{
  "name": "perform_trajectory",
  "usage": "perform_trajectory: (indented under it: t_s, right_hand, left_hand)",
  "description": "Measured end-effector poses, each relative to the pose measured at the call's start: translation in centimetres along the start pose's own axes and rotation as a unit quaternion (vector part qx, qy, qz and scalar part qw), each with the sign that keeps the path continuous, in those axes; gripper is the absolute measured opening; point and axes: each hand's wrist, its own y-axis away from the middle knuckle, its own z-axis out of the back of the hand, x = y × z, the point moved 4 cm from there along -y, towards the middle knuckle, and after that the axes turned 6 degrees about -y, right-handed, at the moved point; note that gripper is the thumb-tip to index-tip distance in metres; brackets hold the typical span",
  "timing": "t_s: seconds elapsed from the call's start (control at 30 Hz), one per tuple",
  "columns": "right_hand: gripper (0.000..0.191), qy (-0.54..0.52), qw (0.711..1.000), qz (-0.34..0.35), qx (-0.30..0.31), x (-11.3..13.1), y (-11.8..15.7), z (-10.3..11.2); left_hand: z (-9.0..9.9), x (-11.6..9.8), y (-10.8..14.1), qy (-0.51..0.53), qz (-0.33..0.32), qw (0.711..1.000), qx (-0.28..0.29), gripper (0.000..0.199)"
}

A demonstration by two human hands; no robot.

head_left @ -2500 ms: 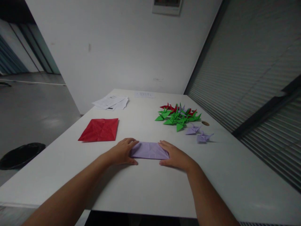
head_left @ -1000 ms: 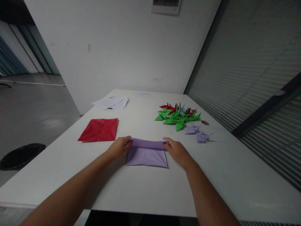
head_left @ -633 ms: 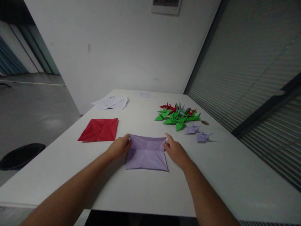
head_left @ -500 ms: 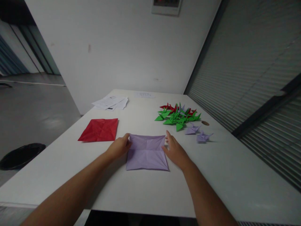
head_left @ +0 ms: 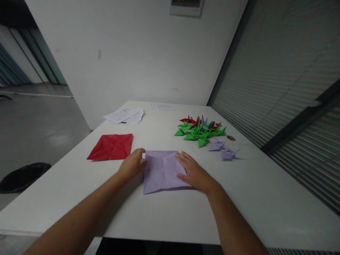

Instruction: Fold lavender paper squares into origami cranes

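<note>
A creased sheet of purple origami paper lies on the white table in front of me. My left hand is at its upper left edge, with fingers curled round the edge and the thumb against the paper. Spread across the right part of the sheet, my right hand is open, its fingers flat on the surface. The sheet's right edge is partly hidden under that hand. To the left of my left hand is a creased red paper sheet.
Folded green paper cranes and red paper cranes are heaped at the back right. Two purple paper cranes stand nearer, by a round table hole. Printed papers lie at the back left. A black bin is on the floor.
My right hand has moved left from the sheet's right edge onto its surface. The sheet's right side has shifted and looks less flat. My left hand has stayed at the left edge.
</note>
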Motion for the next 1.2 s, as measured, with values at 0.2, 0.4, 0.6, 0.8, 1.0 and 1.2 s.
perform_trajectory:
  t_s: [0.2,0.4,0.6,0.8,1.0,1.2]
  right_hand:
    - [0.087,-0.019,0.999,-0.024,0.041,0.0,0.1,-0.5]
    - [0.095,-0.024,0.996,-0.055,0.072,-0.8,0.5,-1.0]
    - [0.096,-0.012,0.991,-0.083,0.108,-0.9,0.6,-1.3]
    - [0.095,0.009,0.989,-0.084,0.121,-0.9,0.6,-1.4]
    - [0.085,0.019,0.995,-0.090,0.030,-1.5,0.3,-0.9]
    - [0.067,0.059,0.987,-0.133,-0.067,-1.7,-0.2,-0.1]
  left_hand:
    - [0.0,-1.7,0.6,0.047,-0.171,0.982,0.062,0.035]
    - [-0.9,-1.8,0.9,0.004,-0.182,0.974,0.139,0.076]
    - [-1.1,-1.1,0.7,-0.019,-0.163,0.975,0.152,0.080]
    - [-1.2,-0.9,0.7,-0.030,-0.162,0.975,0.148,0.082]
    - [-0.8,-1.3,0.9,-0.056,-0.170,0.972,0.150,0.057]
    - [-0.3,-1.9,1.1,-0.060,-0.179,0.969,0.161,0.046]
